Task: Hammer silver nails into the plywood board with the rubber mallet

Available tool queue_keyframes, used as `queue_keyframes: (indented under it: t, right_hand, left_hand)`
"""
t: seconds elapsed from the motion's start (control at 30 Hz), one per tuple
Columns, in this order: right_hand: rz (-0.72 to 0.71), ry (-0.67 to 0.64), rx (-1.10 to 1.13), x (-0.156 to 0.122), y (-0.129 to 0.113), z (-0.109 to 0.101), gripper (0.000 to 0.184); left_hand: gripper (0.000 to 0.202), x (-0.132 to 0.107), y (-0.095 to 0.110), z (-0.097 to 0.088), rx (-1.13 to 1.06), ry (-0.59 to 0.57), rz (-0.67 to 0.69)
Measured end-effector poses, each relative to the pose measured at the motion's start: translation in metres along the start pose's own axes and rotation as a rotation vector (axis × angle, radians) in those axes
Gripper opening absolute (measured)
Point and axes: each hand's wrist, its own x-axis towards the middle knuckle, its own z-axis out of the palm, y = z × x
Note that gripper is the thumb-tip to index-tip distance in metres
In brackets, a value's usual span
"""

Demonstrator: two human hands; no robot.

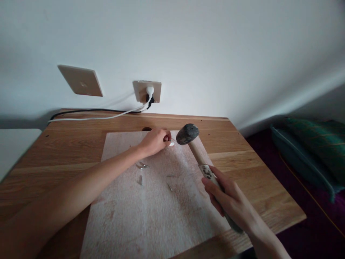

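My right hand (229,199) is wrapped round the wooden handle of a hammer (198,151), whose dark head (188,133) hovers over the far part of a pale wooden board (151,212). My left hand (155,141) is closed in a pinch on a thin nail (172,139), holding it just left of the hammer head, beside a small white piece (171,144) on the board. Several loose nails (142,166) lie on the board nearer to me.
The board lies on a wooden table (256,169) against a white wall. A wall socket (147,91) holds white and black plugs; their cables (91,114) run left along the table's back edge. A blank wall plate (81,80) is further left. Green cushions (312,151) lie to the right.
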Motion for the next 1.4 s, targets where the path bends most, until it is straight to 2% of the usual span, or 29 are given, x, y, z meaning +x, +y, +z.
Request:
queue_keyframes:
  t: [0.23,0.37,0.47,0.63,0.77,1.0,1.4]
  right_hand:
    - [-0.02,0.016,-0.03,0.0063,-0.0073,0.0037,0.05]
    - [-0.02,0.002,-0.04,0.0068,-0.0093,0.0042,0.047]
    - [-0.009,-0.005,-0.046,0.0076,-0.0094,0.0045,0.051]
    - [-0.029,-0.044,-0.082,0.0088,-0.0061,0.0052,0.054]
    - [-0.028,-0.021,-0.08,0.0093,-0.0045,0.0058,0.057]
    - [-0.026,-0.033,-0.066,0.0087,-0.0051,0.0059,0.05]
    - [-0.013,-0.042,-0.128,0.0057,-0.0107,0.0043,0.052]
  left_hand:
    - [0.015,0.0001,0.0016,-0.0012,-0.04,-0.024,-0.009]
    - [0.01,-0.0014,0.0014,-0.0018,-0.072,-0.006,0.008]
    - [0.008,-0.002,-0.0002,-0.0009,-0.078,0.007,0.01]
    - [0.012,-0.0019,-0.0018,0.0003,-0.067,-0.013,0.004]
    - [0.012,-0.002,-0.0003,-0.0005,-0.07,-0.004,0.007]
    - [0.015,-0.0026,0.0003,-0.0021,-0.082,-0.024,0.001]
    - [0.017,-0.0033,0.0001,-0.0027,-0.105,-0.023,-0.022]
